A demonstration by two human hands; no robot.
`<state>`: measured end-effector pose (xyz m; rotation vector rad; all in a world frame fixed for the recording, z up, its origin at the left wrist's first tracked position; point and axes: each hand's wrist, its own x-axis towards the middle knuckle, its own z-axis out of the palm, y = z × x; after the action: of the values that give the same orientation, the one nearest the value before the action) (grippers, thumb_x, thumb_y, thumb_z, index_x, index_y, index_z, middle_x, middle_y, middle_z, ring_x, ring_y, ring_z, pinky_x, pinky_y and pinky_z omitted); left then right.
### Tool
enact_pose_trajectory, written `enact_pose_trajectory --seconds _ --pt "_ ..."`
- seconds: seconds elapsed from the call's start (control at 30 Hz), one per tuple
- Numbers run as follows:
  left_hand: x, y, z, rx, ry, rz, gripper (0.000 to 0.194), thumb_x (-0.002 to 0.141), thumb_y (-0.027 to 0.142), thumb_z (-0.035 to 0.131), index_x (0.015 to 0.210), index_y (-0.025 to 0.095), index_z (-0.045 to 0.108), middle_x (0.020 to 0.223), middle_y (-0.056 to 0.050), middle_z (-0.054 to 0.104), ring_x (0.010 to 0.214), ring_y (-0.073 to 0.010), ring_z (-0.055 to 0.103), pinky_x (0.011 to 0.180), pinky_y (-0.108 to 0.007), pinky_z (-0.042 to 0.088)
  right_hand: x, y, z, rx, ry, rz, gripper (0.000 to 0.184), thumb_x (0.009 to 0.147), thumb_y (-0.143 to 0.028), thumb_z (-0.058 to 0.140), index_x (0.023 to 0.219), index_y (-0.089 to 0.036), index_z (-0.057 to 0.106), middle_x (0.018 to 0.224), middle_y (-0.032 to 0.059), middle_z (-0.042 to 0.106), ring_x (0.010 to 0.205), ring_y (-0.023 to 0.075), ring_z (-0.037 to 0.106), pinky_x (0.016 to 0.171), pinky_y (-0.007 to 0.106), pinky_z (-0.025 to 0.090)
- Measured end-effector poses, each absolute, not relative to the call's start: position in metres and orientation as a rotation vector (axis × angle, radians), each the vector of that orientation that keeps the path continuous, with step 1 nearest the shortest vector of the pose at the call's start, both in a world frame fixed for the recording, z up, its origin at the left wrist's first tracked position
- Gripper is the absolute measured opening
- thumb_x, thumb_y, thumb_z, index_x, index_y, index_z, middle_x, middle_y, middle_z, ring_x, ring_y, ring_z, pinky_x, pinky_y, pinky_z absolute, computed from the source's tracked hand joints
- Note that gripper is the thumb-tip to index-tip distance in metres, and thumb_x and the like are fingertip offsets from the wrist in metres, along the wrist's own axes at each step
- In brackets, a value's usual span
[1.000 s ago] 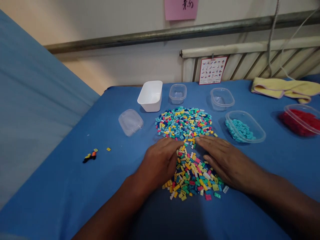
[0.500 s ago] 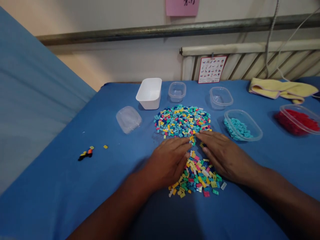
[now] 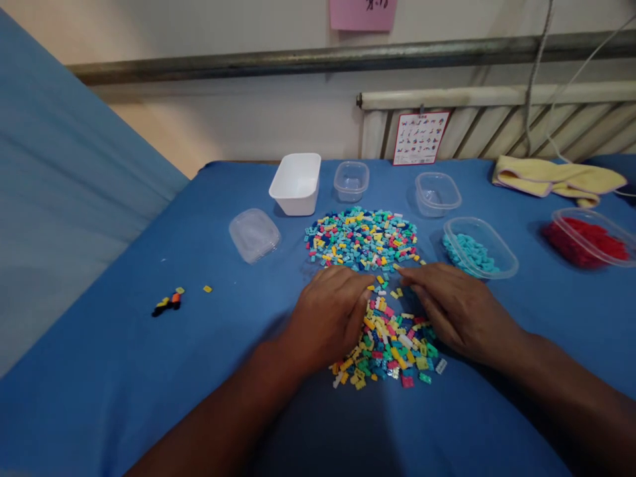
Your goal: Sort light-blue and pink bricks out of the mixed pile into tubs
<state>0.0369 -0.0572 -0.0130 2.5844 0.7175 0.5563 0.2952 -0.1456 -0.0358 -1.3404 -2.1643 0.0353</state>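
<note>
A near pile of small toy building bricks point(image 3: 392, 348) in mixed colours lies between my hands on the blue cloth. My left hand point(image 3: 328, 311) rests at its left edge, palm down, with fingers bent and the thumb beside the bricks. On the right side, my right hand point(image 3: 457, 308) is cupped, its fingertips close to a few loose bricks point(image 3: 382, 283). Both hands look open, with nothing seen gripped, though the undersides of the fingers are hidden. Just beyond the fingertips spreads a larger far pile of bricks point(image 3: 362, 238), mostly light blue.
Behind the far pile stand a white tub point(image 3: 297, 185) and two clear containers point(image 3: 351, 181) point(image 3: 437, 194). Stacked clear lids point(image 3: 255, 235) lie left. Right are a container of turquoise bricks point(image 3: 479, 255), one of red bricks point(image 3: 591, 242) and a yellow cloth point(image 3: 556, 177). A small brick figure point(image 3: 167, 303) lies left.
My hands have moved slightly apart and their fingers have bent more. The gap between the two piles now shows more cloth and a few loose bricks.
</note>
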Motion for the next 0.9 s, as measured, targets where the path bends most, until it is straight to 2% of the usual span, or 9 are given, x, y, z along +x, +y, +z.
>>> enact_pose_trajectory --seconds 0.13,0.27,0.33,0.47,0.53,0.6,0.7,0.8,0.9 --pt "0.0345 -0.0571 -0.0127 2.599 0.735 0.573 0.036 0.113 0.029 0.043 0.135 0.014 0.068 0.12 -0.013 0.075 0.109 -0.0274 0.068 0.1 -0.049 0.056 0.2958 -0.1451 -0.0374 -1.355 -2.2 -0.001 0.046 0.108 -0.016 0.053 0.154 -0.016 0.051 0.139 0.0192 0.073 0.128 0.0335 0.071 0.109 0.056 0.059" --pt "0.0319 -0.0563 -0.0128 2.596 0.64 0.561 0.03 0.112 0.029 0.046 0.127 0.018 0.07 0.108 -0.008 0.077 0.099 -0.0247 0.069 0.092 -0.044 0.056 0.2956 -0.1476 -0.0344 -1.312 -2.209 0.029 0.045 0.108 -0.015 0.053 0.153 -0.018 0.052 0.116 0.0141 0.08 0.101 0.0292 0.077 0.089 0.048 0.065" --pt "0.0317 -0.0562 -0.0128 2.564 0.645 0.615 0.029 0.112 0.028 0.047 0.129 0.019 0.069 0.111 -0.008 0.076 0.101 -0.0241 0.069 0.093 -0.043 0.056 0.2953 -0.1485 -0.032 -1.319 -2.174 0.045 0.044 0.108 -0.013 0.053 0.152 -0.019 0.053 0.11 0.0125 0.08 0.093 0.0273 0.076 0.084 0.046 0.065" --pt "0.0331 -0.0572 -0.0141 2.558 0.605 0.623 0.032 0.111 0.024 0.049 0.138 0.017 0.065 0.127 -0.009 0.075 0.114 -0.0254 0.068 0.101 -0.044 0.054 0.2935 -0.1462 -0.0324 -1.301 -2.154 0.082 0.046 0.107 -0.012 0.052 0.153 -0.018 0.052 0.13 0.0168 0.076 0.118 0.0294 0.073 0.102 0.051 0.062" --pt "0.0334 -0.0577 -0.0151 2.574 0.6 0.585 0.032 0.11 0.024 0.049 0.136 0.017 0.066 0.12 -0.009 0.076 0.108 -0.0254 0.069 0.097 -0.044 0.054 0.2927 -0.1445 -0.0348 -1.276 -2.179 0.12 0.049 0.108 -0.012 0.051 0.157 -0.017 0.049 0.139 0.0182 0.073 0.13 0.0303 0.069 0.111 0.053 0.058" --pt "0.0331 -0.0573 -0.0159 2.581 0.614 0.578 0.03 0.109 0.024 0.05 0.133 0.017 0.068 0.111 -0.009 0.076 0.101 -0.0249 0.069 0.092 -0.042 0.054 0.2929 -0.1437 -0.0371 -1.262 -2.212 0.139 0.051 0.108 -0.013 0.051 0.158 -0.016 0.047 0.142 0.019 0.071 0.134 0.0313 0.067 0.113 0.054 0.057" --pt "0.0329 -0.0557 -0.0168 2.581 0.625 0.641 0.029 0.111 0.026 0.05 0.13 0.017 0.069 0.106 -0.008 0.075 0.097 -0.0237 0.068 0.091 -0.041 0.054 0.2946 -0.1439 -0.0385 -1.27 -2.212 0.131 0.051 0.107 -0.012 0.051 0.157 -0.018 0.049 0.128 0.0166 0.076 0.116 0.0306 0.074 0.1 0.052 0.062" --pt "0.0349 -0.0551 -0.0168 2.573 0.61 0.643 0.03 0.112 0.028 0.049 0.132 0.016 0.069 0.117 -0.009 0.075 0.108 -0.0245 0.067 0.099 -0.043 0.053 0.295 -0.1439 -0.037 -1.286 -2.181 0.135 0.05 0.106 -0.011 0.052 0.155 -0.019 0.051 0.115 0.0137 0.078 0.101 0.0286 0.074 0.091 0.049 0.063" --pt "0.0383 -0.0567 -0.0154 2.617 0.554 0.537 0.031 0.112 0.029 0.05 0.132 0.018 0.07 0.13 -0.01 0.073 0.119 -0.0265 0.065 0.106 -0.047 0.05 0.292 -0.1427 -0.0343 -1.241 -2.204 0.181 0.05 0.106 -0.01 0.053 0.155 -0.019 0.052 0.129 0.016 0.075 0.118 0.0302 0.071 0.101 0.051 0.06"
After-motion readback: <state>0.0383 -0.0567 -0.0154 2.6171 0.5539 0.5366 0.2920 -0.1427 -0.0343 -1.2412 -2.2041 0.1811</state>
